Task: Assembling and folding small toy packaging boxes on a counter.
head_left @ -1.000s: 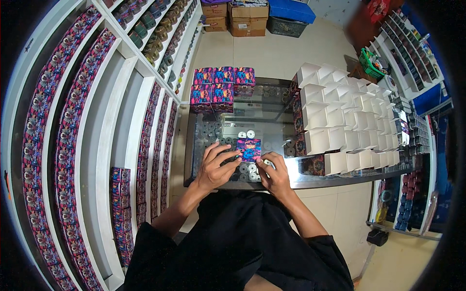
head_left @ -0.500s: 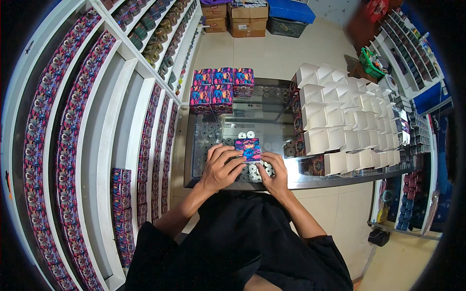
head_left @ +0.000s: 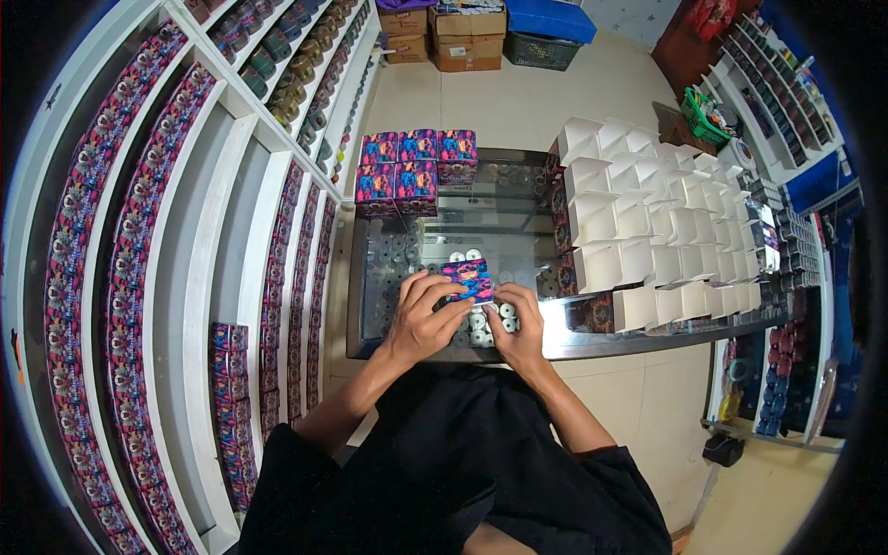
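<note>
A small pink, blue and purple patterned box (head_left: 469, 276) is held between my two hands over the glass counter (head_left: 518, 344). My left hand (head_left: 424, 316) grips its left side, the fingers reaching over the near part. My right hand (head_left: 520, 324) is curled at its lower right corner, thumb and fingertips close to the edge. Below the box and between my hands lie several small white round pieces with dark centres (head_left: 479, 331). Two more white round pieces (head_left: 465, 256) show just past the box's far edge. The box's underside is hidden.
Closed boxes of the same pattern (head_left: 407, 176) are stacked at the counter's far left. Rows of white boxes with raised flaps (head_left: 647, 213) fill its right side. A white shelf unit (head_left: 190, 305) with patterned boxes stands at the left; cartons (head_left: 467, 42) stand on the floor beyond.
The box has tilted a little, its right side now slightly higher and its near edge slanted. Both hands stay around it with only small finger shifts.
</note>
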Motion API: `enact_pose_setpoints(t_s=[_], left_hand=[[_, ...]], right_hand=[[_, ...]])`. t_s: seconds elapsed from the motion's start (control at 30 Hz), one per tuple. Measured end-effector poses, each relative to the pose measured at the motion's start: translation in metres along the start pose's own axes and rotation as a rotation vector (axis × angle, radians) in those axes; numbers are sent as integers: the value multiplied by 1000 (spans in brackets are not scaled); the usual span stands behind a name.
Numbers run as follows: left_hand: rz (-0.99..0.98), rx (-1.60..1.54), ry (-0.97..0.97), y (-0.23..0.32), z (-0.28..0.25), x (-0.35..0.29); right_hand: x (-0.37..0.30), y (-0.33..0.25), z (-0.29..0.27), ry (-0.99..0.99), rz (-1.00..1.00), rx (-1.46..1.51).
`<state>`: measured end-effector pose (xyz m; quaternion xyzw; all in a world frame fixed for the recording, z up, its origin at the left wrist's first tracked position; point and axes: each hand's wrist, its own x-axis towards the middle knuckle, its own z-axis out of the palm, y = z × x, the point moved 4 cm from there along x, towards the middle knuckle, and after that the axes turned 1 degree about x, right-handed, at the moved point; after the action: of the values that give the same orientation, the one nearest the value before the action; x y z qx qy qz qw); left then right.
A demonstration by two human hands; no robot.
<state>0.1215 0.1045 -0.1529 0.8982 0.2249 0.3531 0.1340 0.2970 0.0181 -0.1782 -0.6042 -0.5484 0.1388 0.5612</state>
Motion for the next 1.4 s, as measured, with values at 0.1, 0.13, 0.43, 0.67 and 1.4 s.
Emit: enact_pose_setpoints(t_s=[0.1, 0.13, 0.43, 0.67, 1.4], left_hand=[[-1, 5, 11, -1, 1, -2], [-1, 8, 12, -1, 0, -2], [-5, -27, 46, -2, -4, -1], [-188, -156, 93, -4, -8, -4], [-372, -378, 73, -17, 7, -25]], right_hand=[[0, -2, 0, -17, -51, -47], [0, -4, 0, -23, -83, -79], [3, -9, -2, -22, -123, -73], [13, -17, -7, -119, -311, -165], [10, -31, 4, -60, -176, -106]])
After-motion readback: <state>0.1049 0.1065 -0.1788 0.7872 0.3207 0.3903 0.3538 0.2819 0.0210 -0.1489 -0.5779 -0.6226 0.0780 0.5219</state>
